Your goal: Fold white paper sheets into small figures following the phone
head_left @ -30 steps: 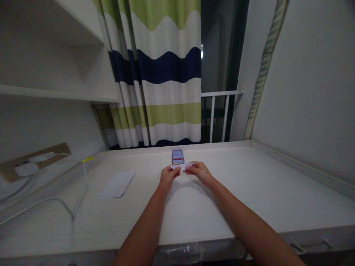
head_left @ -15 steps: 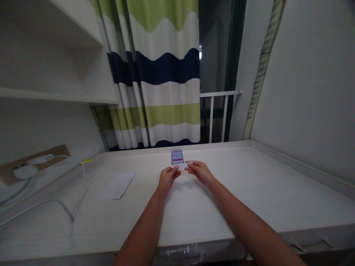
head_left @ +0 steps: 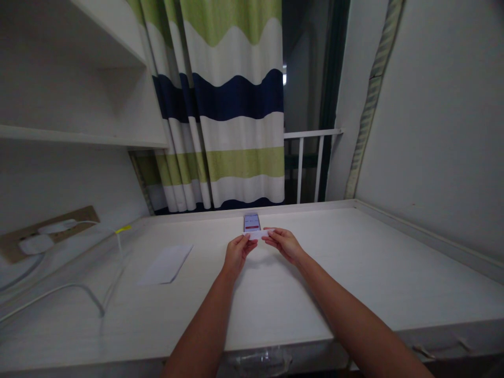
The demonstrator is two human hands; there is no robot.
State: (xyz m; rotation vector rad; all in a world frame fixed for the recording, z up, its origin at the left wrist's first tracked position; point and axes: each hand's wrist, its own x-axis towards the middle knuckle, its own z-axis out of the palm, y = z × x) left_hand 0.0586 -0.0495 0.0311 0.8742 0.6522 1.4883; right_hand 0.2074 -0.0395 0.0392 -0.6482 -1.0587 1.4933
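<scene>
Between my two hands a small folded strip of white paper [head_left: 259,234] is held up above the white desk. My left hand [head_left: 238,253] pinches its left end between thumb and fingers. At the other end, my right hand [head_left: 284,243] grips the strip the same way, its fingertips partly behind the paper. Just beyond the strip stands a phone [head_left: 251,221] with a lit screen showing a red bar; its lower edge is covered by the paper.
On the left of the desk [head_left: 354,273] lies a stack of white paper sheets [head_left: 167,264]. A white cable [head_left: 71,286] runs from the chargers [head_left: 36,244] at the left wall. A striped curtain [head_left: 244,131] hangs behind the desk's back edge.
The paper strip has tilted slightly and shows more of its face, covering a bit more of the phone's bottom. Both hands keep their hold and have barely shifted.
</scene>
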